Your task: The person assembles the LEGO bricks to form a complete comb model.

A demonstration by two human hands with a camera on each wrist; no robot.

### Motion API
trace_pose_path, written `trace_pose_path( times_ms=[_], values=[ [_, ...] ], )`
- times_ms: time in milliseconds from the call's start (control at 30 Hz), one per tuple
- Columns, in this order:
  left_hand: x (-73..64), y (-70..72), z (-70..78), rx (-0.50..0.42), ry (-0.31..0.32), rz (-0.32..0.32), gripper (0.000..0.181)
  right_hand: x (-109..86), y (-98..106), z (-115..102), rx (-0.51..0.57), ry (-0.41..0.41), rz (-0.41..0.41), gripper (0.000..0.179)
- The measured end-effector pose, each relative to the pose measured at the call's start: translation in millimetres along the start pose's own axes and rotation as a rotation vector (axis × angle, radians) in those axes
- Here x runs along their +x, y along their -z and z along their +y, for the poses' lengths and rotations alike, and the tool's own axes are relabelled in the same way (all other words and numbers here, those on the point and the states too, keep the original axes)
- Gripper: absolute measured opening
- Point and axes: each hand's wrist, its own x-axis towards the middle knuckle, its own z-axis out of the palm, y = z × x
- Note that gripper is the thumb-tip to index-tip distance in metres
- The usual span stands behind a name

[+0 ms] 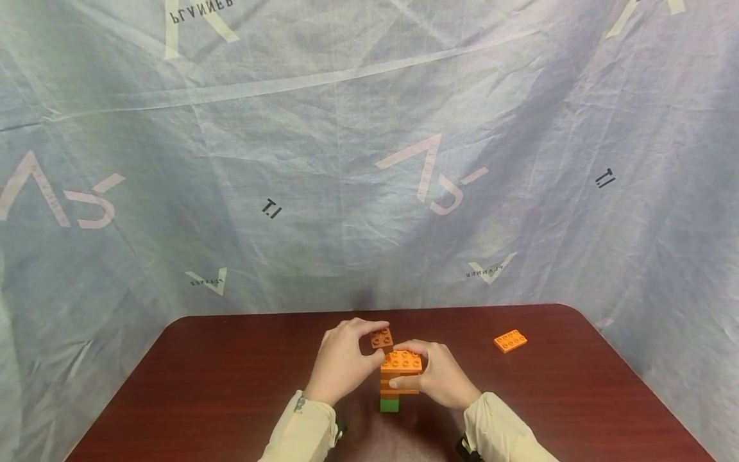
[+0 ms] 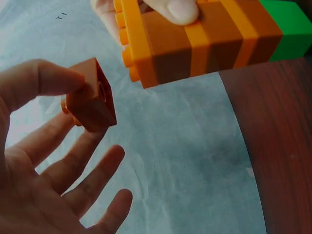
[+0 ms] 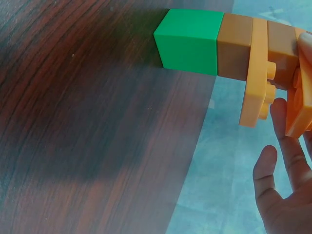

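Observation:
My left hand pinches a small brown toy brick between thumb and fingers. Studs show on the brick's upper face, and its hollow underside turns toward the stack in the left wrist view. A tower of toy bricks stands just right of it, layered in brown bricks and wider orange plates, with a green brick at the bottom. My right hand grips the tower near its top, the thumb on the near side. An orange studded plate tops the tower, apart from the pinched brick.
A loose orange studded plate lies on the dark red-brown table, toward the back right. Behind the table hangs a pale grey cloth with printed letters.

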Motion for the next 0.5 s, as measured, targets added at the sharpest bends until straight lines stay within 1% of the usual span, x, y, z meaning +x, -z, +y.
trace_pose_path(
  times_ms=[100, 267, 500],
  values=[
    [-1.0, -1.7, 0.4, -0.010, -0.023, -0.031, 0.046, -0.2, 0.4, 0.1, 0.004, -0.011, -0.004, 0.049],
    [-2.1, -5.6, -1.5, -0.007, -0.057, -0.063, 0.045, -0.1, 0.1, 0.1, 0.002, -0.024, 0.001, 0.052],
    [-0.8, -9.7, -2.6, 0.009, -0.052, -0.103, 0.044, 0.2, 0.5, 0.8, 0.004, -0.011, -0.005, 0.052]
  ],
)
